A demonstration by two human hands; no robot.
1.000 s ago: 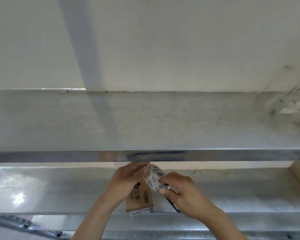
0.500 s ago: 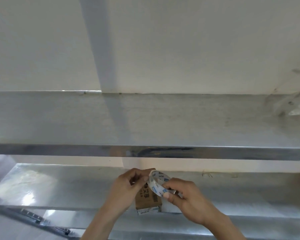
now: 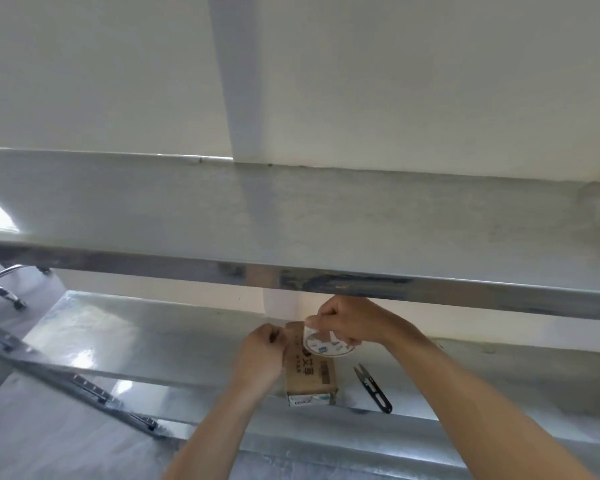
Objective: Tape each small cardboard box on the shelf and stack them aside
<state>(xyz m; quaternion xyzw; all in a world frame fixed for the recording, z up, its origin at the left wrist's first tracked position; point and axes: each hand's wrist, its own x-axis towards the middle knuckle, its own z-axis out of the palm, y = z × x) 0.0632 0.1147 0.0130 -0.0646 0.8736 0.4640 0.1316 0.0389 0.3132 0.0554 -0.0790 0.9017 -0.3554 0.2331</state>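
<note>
A small brown cardboard box (image 3: 310, 377) with dark print lies flat on the lower steel shelf (image 3: 146, 341), its white end facing me. My right hand (image 3: 352, 320) holds a roll of clear tape (image 3: 324, 344) with a white printed core just above the box's far end. My left hand (image 3: 262, 351) is closed at the box's left far corner, fingers pinched together; the tape end between them is too thin to make out. Black thread snips (image 3: 373, 388) lie on the shelf to the right of the box, apart from both hands.
An upper steel shelf (image 3: 326, 233) runs across the view above the hands, with its front lip close over my right hand. A white wall stands behind. At the left a metal rail (image 3: 66, 379) slants downward and chair legs (image 3: 4, 289) show.
The snips that were under my right hand now lie on the shelf. My right hand has lifted the tape roll over the box's far end, and my left hand has shifted to the box's left corner.
</note>
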